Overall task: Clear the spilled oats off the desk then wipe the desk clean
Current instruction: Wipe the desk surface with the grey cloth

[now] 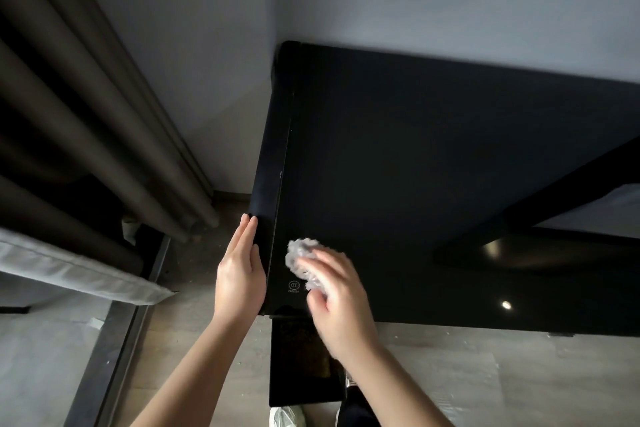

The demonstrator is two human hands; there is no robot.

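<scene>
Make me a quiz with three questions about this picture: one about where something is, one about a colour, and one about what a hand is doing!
1. Where on the desk is the crumpled tissue?
A) near the front left corner
B) at the far right end
C) down on the floor

2. What colour is the desk top?
A) white
B) black
C) yellow

3. What is the left hand doing?
A) holding a cup
B) making a fist in the air
C) lying flat against the desk's left edge

Answers: 1 A, the right hand holds the tissue on the desk by that corner. 2 B, the shiny top is black. 3 C, its fingers are straight along the edge.
</scene>
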